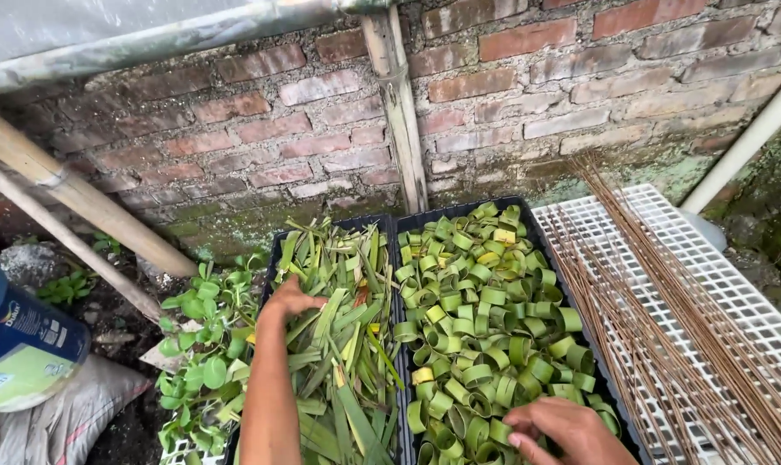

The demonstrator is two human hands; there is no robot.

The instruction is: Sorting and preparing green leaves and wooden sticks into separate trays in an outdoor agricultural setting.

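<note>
Low at centre frame, the left hand (pixel 291 299) lies on the cut leaf strips (pixel 343 344), fingers buried, spread unclear. Lower right, the right hand (pixel 563 430) curls its fingers into the rolled leaf rings (pixel 481 327). The white grid rack (pixel 735 301) with thin sticks (pixel 657 301) crowds the right edge.

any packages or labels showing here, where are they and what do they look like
Blue and yellow-green printed plastic bag: far left edge, lying on its side on a grey sack; rounded and bulging, with a small panel of print on the blue part.
No signs or screens in view; the black trays of green leaf strips and green leaf rings under the hands carry no visible labels.
</note>
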